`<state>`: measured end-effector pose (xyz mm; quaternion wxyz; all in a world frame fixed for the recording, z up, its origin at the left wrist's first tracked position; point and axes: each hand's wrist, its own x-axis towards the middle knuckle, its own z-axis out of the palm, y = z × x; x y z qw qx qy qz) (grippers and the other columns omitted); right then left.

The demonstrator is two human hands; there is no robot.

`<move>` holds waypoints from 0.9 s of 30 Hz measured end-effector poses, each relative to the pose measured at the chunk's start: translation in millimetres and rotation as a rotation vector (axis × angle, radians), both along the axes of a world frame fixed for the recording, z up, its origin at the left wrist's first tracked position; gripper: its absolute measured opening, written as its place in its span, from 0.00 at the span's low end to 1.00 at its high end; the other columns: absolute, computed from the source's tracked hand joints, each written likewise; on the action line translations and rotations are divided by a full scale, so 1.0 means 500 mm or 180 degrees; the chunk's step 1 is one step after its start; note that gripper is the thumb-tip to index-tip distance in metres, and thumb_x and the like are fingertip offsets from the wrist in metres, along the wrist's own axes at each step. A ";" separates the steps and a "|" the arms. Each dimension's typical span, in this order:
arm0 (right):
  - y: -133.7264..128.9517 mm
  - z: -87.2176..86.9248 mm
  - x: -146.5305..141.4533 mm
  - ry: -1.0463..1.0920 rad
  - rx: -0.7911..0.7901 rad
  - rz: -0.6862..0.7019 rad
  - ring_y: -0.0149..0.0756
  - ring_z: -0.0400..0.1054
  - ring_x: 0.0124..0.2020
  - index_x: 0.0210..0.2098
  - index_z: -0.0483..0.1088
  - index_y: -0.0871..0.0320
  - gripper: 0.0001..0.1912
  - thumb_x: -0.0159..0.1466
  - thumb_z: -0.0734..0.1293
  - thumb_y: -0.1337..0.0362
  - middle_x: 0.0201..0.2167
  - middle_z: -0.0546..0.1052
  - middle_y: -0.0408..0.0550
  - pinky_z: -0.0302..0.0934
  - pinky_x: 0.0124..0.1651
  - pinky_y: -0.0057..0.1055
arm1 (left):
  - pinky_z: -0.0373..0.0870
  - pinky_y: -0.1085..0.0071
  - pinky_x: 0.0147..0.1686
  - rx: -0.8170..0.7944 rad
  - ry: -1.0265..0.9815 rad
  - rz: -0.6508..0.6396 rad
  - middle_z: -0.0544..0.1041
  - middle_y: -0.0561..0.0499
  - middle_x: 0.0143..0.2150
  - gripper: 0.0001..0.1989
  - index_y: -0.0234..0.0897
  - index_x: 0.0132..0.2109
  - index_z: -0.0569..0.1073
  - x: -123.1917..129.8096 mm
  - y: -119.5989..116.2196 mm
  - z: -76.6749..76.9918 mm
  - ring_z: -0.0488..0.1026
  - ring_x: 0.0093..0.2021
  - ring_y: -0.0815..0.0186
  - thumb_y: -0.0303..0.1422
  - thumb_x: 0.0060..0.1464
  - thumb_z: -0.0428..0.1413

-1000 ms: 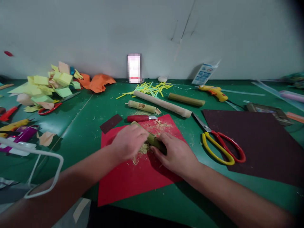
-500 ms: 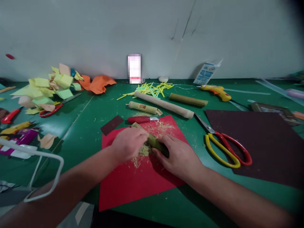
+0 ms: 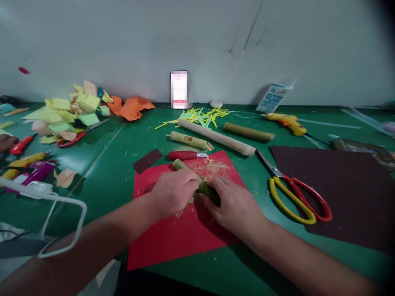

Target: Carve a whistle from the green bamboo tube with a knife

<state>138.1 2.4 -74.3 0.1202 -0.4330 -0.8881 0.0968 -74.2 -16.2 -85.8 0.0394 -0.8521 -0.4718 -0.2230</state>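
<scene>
A green bamboo tube lies slanted over a red sheet, partly covered by both hands. My right hand is wrapped round its nearer end and presses it down. My left hand is closed against the tube's upper side, fingers bunched together; what they hold, if anything, is hidden. Fine pale shavings are scattered on the sheet, some under the tube. Just beyond the tube lies a red-handled knife, with a small dark brown square to its left.
Behind lie a notched bamboo piece, a long pale stick and another bamboo tube. Large scissors rest on a dark sheet at right, near a yellow glue gun. Folded papers pile up at left.
My left hand has slid along the tube toward my right hand, baring more of its far end. My right hand keeps its hold. The whole view has shifted slightly.
</scene>
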 end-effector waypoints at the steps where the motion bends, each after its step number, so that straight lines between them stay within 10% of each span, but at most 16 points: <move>1: 0.000 0.000 0.000 0.0001 0.0006 -0.0014 0.38 0.67 0.30 0.33 0.63 0.56 0.10 0.63 0.61 0.56 0.30 0.72 0.47 0.47 0.27 0.32 | 0.71 0.68 0.43 -0.0004 -0.0035 0.0031 0.76 0.47 0.44 0.13 0.37 0.46 0.73 -0.001 -0.001 0.000 0.72 0.45 0.63 0.31 0.64 0.44; 4: 0.000 0.000 0.000 0.0011 0.0024 -0.0038 0.38 0.67 0.30 0.33 0.63 0.57 0.10 0.62 0.61 0.56 0.30 0.72 0.47 0.47 0.27 0.32 | 0.70 0.68 0.42 0.0055 -0.0064 0.0507 0.76 0.46 0.43 0.13 0.36 0.42 0.74 -0.002 0.001 0.000 0.73 0.43 0.63 0.31 0.63 0.45; 16: -0.004 0.009 -0.003 -0.0006 -0.0156 -0.0058 0.38 0.67 0.32 0.33 0.63 0.57 0.09 0.63 0.61 0.57 0.31 0.72 0.47 0.48 0.29 0.31 | 0.70 0.72 0.36 -0.0204 0.0065 0.0070 0.76 0.51 0.44 0.12 0.42 0.47 0.72 0.006 -0.009 0.001 0.74 0.40 0.65 0.34 0.64 0.45; 20: -0.003 0.012 -0.002 -0.0031 -0.0131 -0.0107 0.38 0.67 0.32 0.34 0.64 0.57 0.10 0.63 0.62 0.56 0.32 0.73 0.47 0.48 0.28 0.32 | 0.70 0.70 0.42 -0.0080 -0.0122 0.0709 0.75 0.48 0.46 0.11 0.38 0.44 0.73 -0.004 -0.007 0.007 0.74 0.43 0.64 0.31 0.63 0.46; 27: -0.004 0.009 -0.002 -0.0002 -0.0118 -0.0115 0.38 0.67 0.31 0.34 0.64 0.57 0.11 0.63 0.62 0.56 0.32 0.73 0.48 0.47 0.28 0.31 | 0.71 0.72 0.41 -0.0094 -0.0051 0.0481 0.76 0.49 0.46 0.12 0.39 0.45 0.73 0.009 -0.011 0.005 0.75 0.43 0.66 0.31 0.64 0.45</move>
